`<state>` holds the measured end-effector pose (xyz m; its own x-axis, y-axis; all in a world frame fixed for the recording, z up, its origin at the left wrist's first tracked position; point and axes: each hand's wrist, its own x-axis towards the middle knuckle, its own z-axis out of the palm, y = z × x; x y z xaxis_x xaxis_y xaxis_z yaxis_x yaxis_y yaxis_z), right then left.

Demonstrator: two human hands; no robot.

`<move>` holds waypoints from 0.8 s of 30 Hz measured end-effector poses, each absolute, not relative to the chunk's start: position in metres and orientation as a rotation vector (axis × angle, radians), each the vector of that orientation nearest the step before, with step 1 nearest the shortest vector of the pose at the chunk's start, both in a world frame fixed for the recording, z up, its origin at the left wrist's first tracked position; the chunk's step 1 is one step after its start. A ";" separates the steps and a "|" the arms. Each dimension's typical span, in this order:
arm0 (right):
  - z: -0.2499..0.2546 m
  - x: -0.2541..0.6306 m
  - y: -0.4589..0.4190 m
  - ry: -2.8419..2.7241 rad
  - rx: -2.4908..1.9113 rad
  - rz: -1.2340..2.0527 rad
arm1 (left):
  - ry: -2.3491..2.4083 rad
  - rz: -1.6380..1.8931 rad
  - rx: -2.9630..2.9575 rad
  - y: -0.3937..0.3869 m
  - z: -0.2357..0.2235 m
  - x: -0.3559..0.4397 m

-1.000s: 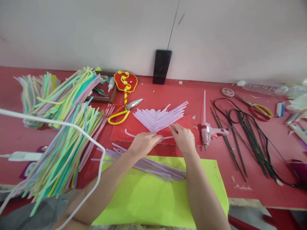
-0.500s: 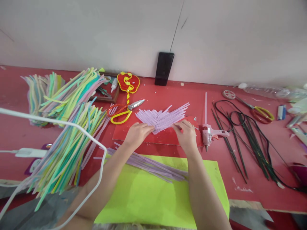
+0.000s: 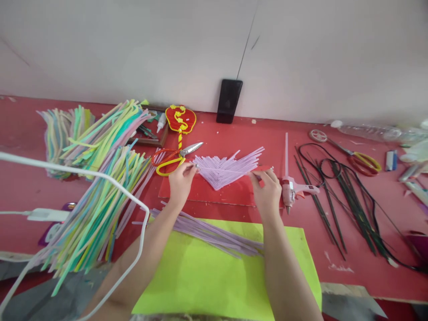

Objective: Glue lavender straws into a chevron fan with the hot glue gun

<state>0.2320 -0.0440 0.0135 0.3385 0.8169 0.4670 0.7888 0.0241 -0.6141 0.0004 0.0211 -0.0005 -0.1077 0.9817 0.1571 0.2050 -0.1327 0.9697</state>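
A single thin lilac pipe cleaner [image 3: 230, 170] is stretched between my hands. My left hand [image 3: 181, 182] pinches its left end, and my right hand [image 3: 266, 189] pinches the right end. Behind it on a red board [image 3: 187, 194] lies a V-shaped piece of lilac pipe cleaners [image 3: 219, 176], laid side by side in a slanted pattern, with longer loose ends at the upper right. Nearer to me, a bundle of loose lilac pipe cleaners [image 3: 214, 234] rests across a yellow-green sheet [image 3: 200, 276], partly beneath my forearms.
Scissors [image 3: 172, 160] and piles of coloured pipe cleaners [image 3: 96, 209] lie left, with a white cable [image 3: 110, 176] crossing in front. A pink glue gun [image 3: 294, 189], dark green stems [image 3: 354, 205] and other scissors [image 3: 364, 162] are right. A phone [image 3: 229, 101] leans against the wall.
Both hands have moved apart from the lower edges of the V-shaped piece, the left one up and leftwards. A lilac pipe cleaner now shows taut between them.
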 end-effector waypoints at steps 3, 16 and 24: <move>0.016 0.227 -0.045 -1.440 -1.725 0.015 | 1.321 1.338 1.170 0.025 -0.001 0.000; 0.012 0.209 -0.045 -1.459 -1.671 0.030 | 1.216 1.386 1.108 0.026 -0.004 0.002; 0.010 0.205 -0.044 -1.507 -1.633 0.036 | 1.076 1.437 0.684 0.030 0.001 0.001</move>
